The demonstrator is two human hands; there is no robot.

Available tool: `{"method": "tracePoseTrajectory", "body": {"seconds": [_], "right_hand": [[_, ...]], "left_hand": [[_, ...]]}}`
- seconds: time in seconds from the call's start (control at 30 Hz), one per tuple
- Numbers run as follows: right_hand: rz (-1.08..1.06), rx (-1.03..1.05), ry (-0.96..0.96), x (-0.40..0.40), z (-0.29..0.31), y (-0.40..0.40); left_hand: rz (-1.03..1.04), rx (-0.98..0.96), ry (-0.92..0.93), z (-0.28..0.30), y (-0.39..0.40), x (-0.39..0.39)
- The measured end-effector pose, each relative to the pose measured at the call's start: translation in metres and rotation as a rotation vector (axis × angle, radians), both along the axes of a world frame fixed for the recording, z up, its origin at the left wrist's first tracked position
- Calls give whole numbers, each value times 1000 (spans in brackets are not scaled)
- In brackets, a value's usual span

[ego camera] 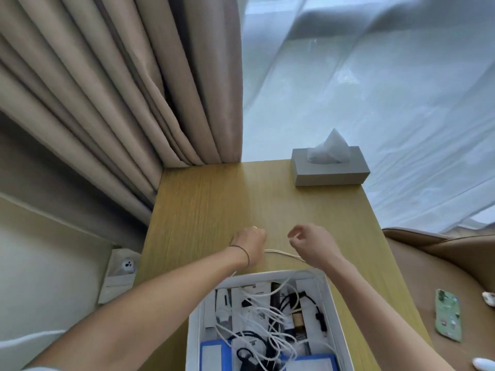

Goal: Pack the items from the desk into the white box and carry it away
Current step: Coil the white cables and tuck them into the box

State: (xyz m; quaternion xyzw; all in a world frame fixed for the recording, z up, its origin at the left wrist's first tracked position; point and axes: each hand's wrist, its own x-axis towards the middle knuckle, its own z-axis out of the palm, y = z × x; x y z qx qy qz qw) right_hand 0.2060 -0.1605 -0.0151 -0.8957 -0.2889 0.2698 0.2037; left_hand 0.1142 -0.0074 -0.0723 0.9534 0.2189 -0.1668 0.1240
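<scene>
White cable [281, 254] strung btwn both hands, L [249, 243] & R [313, 245] curled gripping it.

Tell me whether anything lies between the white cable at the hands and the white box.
Nothing visible does. The cable runs between the left hand and right hand, just beyond the open box; only bare desk separates them.

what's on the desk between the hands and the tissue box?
Head view: nothing, just bare wooden desk between the left hand, right hand and the grey tissue box. The white cable runs behind the hands, toward the white box.
</scene>
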Motion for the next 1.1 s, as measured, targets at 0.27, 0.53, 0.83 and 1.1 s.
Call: {"method": "tracePoseTrajectory", "body": {"seconds": [0.27,0.53,0.83,1.1], "right_hand": [[-92,66,61,15,-15,-29],[-152,150,84,15,-20,-51],[-167,215,85,10,-4,-55],[-52,252,56,-6,10,-35]], "left_hand": [[-346,154,165,-31,-25,42],[-568,311,329,-47,-32,55],[-508,4,304,-26,-19,37],[-148,-482,27,38,3,0]]}}
